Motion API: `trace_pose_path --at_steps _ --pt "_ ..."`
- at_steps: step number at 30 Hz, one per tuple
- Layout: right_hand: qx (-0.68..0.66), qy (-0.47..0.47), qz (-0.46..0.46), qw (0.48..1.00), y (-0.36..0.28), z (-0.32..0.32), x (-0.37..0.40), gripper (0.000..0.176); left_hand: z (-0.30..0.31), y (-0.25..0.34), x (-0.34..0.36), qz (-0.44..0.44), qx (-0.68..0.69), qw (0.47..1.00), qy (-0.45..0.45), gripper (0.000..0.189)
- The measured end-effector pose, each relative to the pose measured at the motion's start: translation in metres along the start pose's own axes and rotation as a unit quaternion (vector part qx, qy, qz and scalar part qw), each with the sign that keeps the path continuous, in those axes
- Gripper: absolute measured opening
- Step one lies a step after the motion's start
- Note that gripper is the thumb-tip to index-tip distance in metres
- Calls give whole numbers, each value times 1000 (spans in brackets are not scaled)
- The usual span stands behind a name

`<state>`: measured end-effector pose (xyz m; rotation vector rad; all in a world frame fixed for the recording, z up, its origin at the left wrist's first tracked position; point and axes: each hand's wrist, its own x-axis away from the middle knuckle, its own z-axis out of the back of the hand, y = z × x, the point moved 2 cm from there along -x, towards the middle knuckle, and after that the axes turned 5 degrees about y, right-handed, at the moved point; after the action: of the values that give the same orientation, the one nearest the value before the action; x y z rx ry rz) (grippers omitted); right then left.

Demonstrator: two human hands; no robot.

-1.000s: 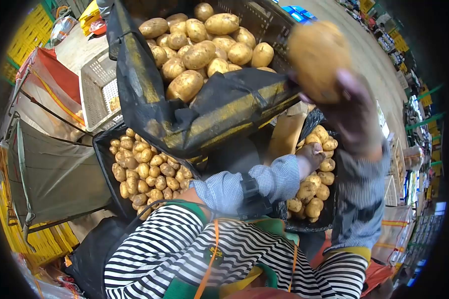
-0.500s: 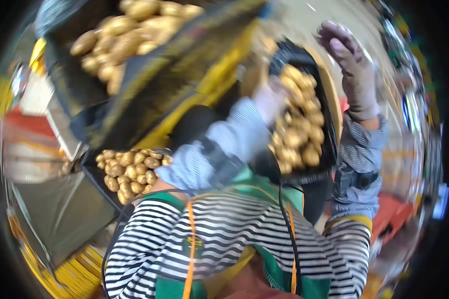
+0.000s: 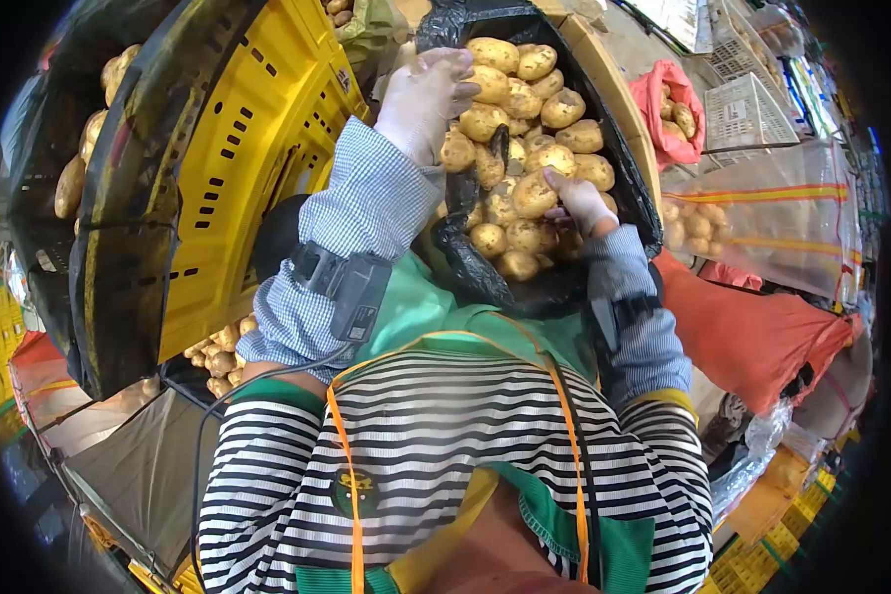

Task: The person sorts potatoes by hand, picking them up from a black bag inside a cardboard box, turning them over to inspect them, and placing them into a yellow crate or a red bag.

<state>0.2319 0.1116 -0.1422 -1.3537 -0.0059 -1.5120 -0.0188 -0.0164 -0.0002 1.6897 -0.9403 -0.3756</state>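
In front of me a box lined with a black plastic bag [image 3: 462,259] holds many light-brown potatoes [image 3: 552,158]. My left hand [image 3: 421,104], in a thin pale glove, is at the box's left side, fingers stretched over the edge beside the upper potatoes. No potato shows in its grasp. Among the potatoes on the right, my gloved right hand [image 3: 582,203] has its thumb against one potato [image 3: 535,195], with the other fingers tucked below and partly hidden.
A tilted yellow crate [image 3: 230,163] with a dark liner and more potatoes stands at left. Below it is another container of potatoes [image 3: 223,358]. On the right are a red bag of potatoes [image 3: 665,111], a white basket [image 3: 747,111] and an orange-red sack [image 3: 752,332].
My right hand has come down from raised beside the box into the potatoes. My left hand has moved to the box's upper left edge. My view has shifted, and the yellow crate appears farther left.
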Motion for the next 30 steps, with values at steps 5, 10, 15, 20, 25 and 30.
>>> trace_pose_path --at_steps 5,10,15,20,25,30 --pt "99 20 -14 995 -15 -3 -4 64 14 -5 -9 26 4 999 -39 37" --pt "-202 -131 175 955 -15 6 43 55 10 15 8 -42 -38 969 -241 37" --pt "-300 -142 359 872 -58 11 150 79 -12 32 51 19 -180 923 -340 80" --pt "-258 -98 420 864 -70 -1 193 73 -26 19 70 6 -107 910 -402 79" --pt "-241 7 458 856 -68 -13 205 45 -25 0 76 -93 -133 909 -385 76" --pt "-71 185 580 790 -50 -4 184 37 -33 -2 89 -172 -125 887 -410 66"
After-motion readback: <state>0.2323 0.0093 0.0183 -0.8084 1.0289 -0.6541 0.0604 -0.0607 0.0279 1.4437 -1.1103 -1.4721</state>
